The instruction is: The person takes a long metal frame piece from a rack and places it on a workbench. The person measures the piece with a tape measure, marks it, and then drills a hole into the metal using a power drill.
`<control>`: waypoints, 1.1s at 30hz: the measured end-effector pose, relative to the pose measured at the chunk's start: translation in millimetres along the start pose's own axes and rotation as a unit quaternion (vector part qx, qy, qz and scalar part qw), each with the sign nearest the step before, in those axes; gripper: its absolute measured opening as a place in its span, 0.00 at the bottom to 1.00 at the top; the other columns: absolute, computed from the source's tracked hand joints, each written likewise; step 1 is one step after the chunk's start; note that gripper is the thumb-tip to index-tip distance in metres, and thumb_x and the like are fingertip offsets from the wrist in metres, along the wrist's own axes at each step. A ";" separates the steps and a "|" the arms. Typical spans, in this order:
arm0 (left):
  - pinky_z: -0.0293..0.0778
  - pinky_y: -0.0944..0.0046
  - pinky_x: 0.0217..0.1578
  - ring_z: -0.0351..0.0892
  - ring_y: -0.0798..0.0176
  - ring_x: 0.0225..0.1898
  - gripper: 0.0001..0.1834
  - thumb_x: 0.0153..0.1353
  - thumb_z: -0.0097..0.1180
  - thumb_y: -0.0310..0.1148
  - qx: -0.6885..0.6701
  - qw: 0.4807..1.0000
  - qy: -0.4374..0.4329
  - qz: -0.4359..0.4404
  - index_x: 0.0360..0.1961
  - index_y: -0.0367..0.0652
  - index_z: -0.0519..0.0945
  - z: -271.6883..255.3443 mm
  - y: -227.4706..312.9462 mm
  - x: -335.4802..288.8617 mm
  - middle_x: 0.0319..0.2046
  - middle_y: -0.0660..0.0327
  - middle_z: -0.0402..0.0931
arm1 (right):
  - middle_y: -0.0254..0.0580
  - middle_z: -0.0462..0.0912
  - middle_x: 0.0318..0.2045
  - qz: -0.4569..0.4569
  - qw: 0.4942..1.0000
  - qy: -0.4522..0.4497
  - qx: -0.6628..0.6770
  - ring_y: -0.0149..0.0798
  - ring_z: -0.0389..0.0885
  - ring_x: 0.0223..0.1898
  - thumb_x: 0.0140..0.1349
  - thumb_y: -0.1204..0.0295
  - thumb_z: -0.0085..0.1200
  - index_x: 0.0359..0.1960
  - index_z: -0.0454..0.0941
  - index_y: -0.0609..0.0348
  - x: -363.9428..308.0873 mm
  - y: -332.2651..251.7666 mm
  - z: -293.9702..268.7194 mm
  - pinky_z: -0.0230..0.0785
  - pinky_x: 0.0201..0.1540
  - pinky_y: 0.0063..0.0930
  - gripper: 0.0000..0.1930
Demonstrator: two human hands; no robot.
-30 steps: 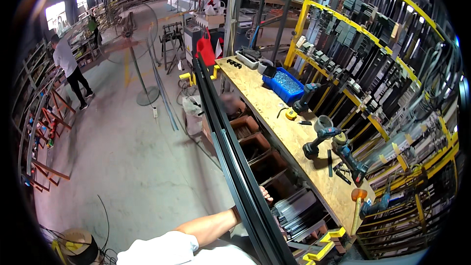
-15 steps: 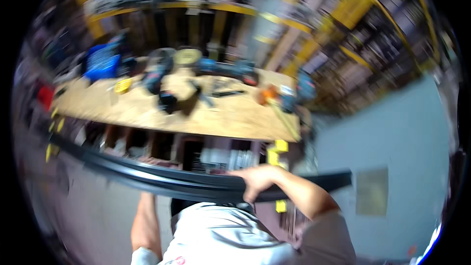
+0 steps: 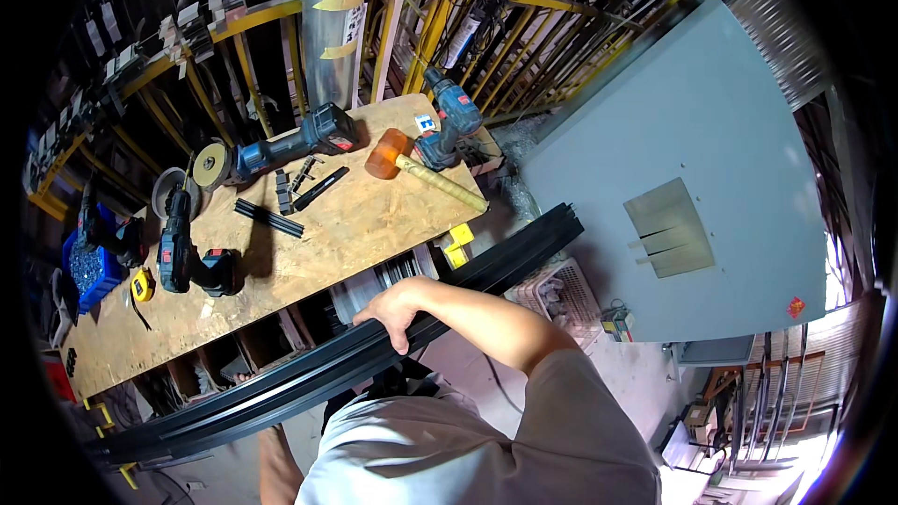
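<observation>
A bundle of long black profile bars [image 3: 281, 395] slants across my front, its right end higher in the picture than its left. My right hand [image 3: 398, 309] is closed over the top of the bars, thumb on the near side. From below, my left hand [image 3: 271, 438] supports the same bundle farther left. Most of that hand is hidden behind the bars; only a bit of its fingertips shows past their far edge. Just beyond the bars lies the front edge of a wooden workbench [image 3: 346, 257].
On the bench lie a mallet [image 3: 384, 154], an angle grinder [image 3: 281, 151], cordless drills [image 3: 176, 243], a tape measure [image 3: 142, 285] and short black pieces [image 3: 268, 218]. A blue bin [image 3: 94, 271] stands at its left. Right are a large grey panel [image 3: 599, 159] and a plastic basket [image 3: 566, 295]. Racks stand behind.
My view has turned right and steadied. The bars now slant, right end up, where they lay nearly level. The bench appears farther left and tilted. Both hands stay on the bars.
</observation>
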State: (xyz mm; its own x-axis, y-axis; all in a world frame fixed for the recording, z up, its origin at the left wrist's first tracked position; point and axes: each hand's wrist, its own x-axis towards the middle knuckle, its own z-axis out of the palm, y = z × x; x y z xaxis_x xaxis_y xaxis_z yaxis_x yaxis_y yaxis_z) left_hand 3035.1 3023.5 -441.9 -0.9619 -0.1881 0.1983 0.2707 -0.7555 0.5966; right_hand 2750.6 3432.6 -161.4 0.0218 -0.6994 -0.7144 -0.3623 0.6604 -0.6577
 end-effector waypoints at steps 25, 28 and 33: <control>0.66 0.63 0.20 0.69 0.65 0.18 0.14 0.65 0.52 0.31 0.158 0.640 0.737 0.148 0.21 0.41 0.76 121.5 217.1 -65.0 0.19 0.60 0.74 | 0.62 0.82 0.49 -0.043 0.929 0.301 -0.210 0.63 0.80 0.52 0.62 0.68 0.66 0.54 0.76 0.66 -4.0 -146.2 68.7 0.73 0.57 0.47 0.22; 0.63 0.59 0.21 0.68 0.65 0.18 0.18 0.63 0.56 0.36 0.327 0.548 0.742 0.203 0.17 0.37 0.76 85.0 266.5 -62.6 0.16 0.61 0.72 | 0.61 0.80 0.49 -0.062 0.922 0.317 -0.211 0.63 0.77 0.52 0.57 0.68 0.68 0.51 0.75 0.68 10.5 -103.8 76.6 0.70 0.57 0.48 0.23; 0.74 0.50 0.32 0.82 0.51 0.26 0.28 0.57 0.61 0.50 0.469 0.422 0.775 -0.039 0.22 0.28 0.82 59.9 339.5 -37.6 0.22 0.48 0.80 | 0.60 0.78 0.48 -0.088 0.921 0.302 -0.231 0.64 0.76 0.52 0.57 0.75 0.63 0.46 0.74 0.69 12.9 -111.4 66.5 0.69 0.57 0.49 0.18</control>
State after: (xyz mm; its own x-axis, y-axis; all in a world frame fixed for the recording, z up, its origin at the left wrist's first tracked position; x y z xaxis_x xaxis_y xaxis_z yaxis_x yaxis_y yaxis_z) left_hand 3165.5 2811.7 -200.3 0.3575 -0.9194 -0.1640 -0.5678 -0.3534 0.7434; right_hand 2853.2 3368.1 -113.3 -0.3537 -0.9012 -0.2504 -0.7633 0.4329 -0.4796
